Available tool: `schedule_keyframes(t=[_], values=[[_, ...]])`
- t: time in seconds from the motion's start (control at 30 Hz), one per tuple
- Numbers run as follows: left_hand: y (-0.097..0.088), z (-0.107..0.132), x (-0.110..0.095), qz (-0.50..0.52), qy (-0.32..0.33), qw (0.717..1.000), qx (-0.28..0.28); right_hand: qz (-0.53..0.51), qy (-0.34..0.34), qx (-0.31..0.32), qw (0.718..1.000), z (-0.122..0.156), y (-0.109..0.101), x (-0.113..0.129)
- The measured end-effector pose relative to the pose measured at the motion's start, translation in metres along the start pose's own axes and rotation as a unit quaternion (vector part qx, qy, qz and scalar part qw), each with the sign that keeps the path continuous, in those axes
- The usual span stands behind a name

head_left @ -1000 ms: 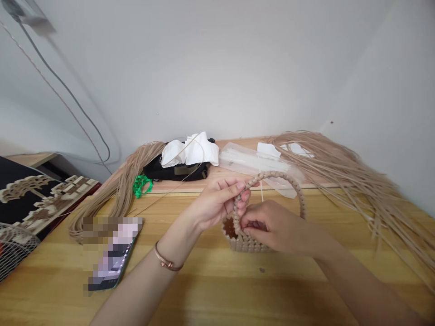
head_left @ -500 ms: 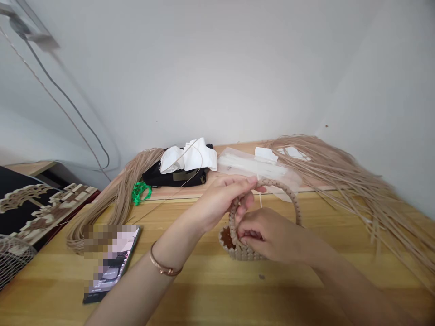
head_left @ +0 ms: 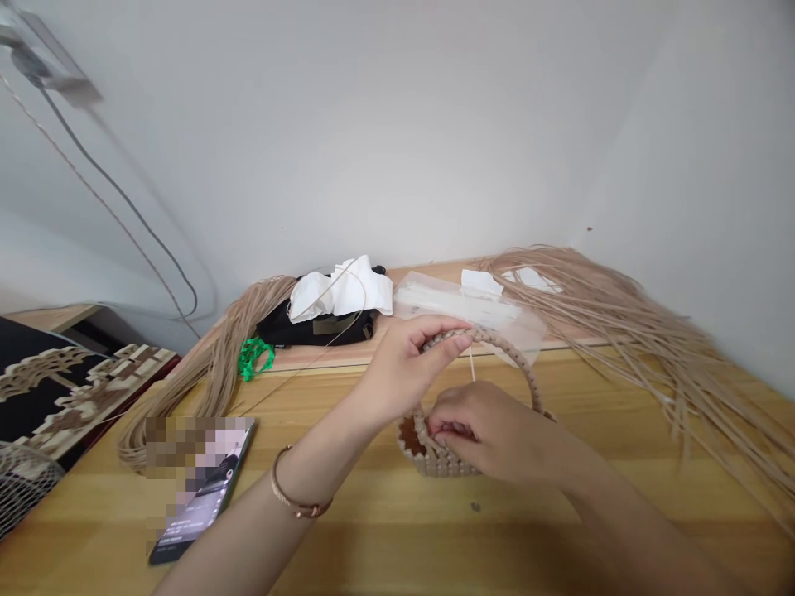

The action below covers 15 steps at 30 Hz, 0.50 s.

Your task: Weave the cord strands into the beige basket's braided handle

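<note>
A small beige woven basket (head_left: 444, 464) stands on the wooden table, with a braided arched handle (head_left: 525, 368) over it and a brown inside showing at the left. My left hand (head_left: 413, 364) is closed round the top left of the handle, thumb in front. Low on the handle's left side, by the basket rim, my right hand (head_left: 484, 430) is closed with its fingertips pinched. What lies between those fingertips is hidden. A thin white strip (head_left: 472, 364) shows upright inside the arch.
A phone (head_left: 204, 497) lies at the left. Bundles of beige strands lie at the left (head_left: 217, 364) and right (head_left: 621, 323). Behind are a black bag (head_left: 316, 327) with white paper (head_left: 354, 290), green ribbon (head_left: 254, 358) and a clear plastic bag (head_left: 447, 302).
My left hand has turned and shifted slightly along the handle, its thumb now lying across the front. My right hand stays pinched near the rim. The view has shifted slightly.
</note>
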State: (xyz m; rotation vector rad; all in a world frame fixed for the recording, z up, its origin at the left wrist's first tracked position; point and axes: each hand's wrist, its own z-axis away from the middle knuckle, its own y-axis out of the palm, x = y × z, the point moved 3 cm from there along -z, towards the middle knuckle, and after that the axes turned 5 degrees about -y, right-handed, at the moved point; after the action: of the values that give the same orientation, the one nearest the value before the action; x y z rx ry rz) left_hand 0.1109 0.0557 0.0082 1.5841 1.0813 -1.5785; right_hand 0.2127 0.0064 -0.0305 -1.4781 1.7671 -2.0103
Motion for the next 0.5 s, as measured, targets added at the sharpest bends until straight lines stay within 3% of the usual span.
schedule_keyframes(t=[0.17, 0.33, 0.5], values=[[-0.009, 0.011, 0.009, 0.024, -0.057, 0.997, 0.038, -0.015, 0.001, -0.002, 1.0, 0.002, -0.004, 0.0], [-0.019, 0.038, 0.033, -0.083, -0.068, 0.994, -0.003, -0.027, 0.012, -0.034, 0.999, 0.002, -0.01, -0.002], [-0.013, 0.053, 0.052, -0.099, -0.073, 0.992, -0.04, -0.024, 0.027, -0.033, 0.999, 0.001, -0.007, -0.006]])
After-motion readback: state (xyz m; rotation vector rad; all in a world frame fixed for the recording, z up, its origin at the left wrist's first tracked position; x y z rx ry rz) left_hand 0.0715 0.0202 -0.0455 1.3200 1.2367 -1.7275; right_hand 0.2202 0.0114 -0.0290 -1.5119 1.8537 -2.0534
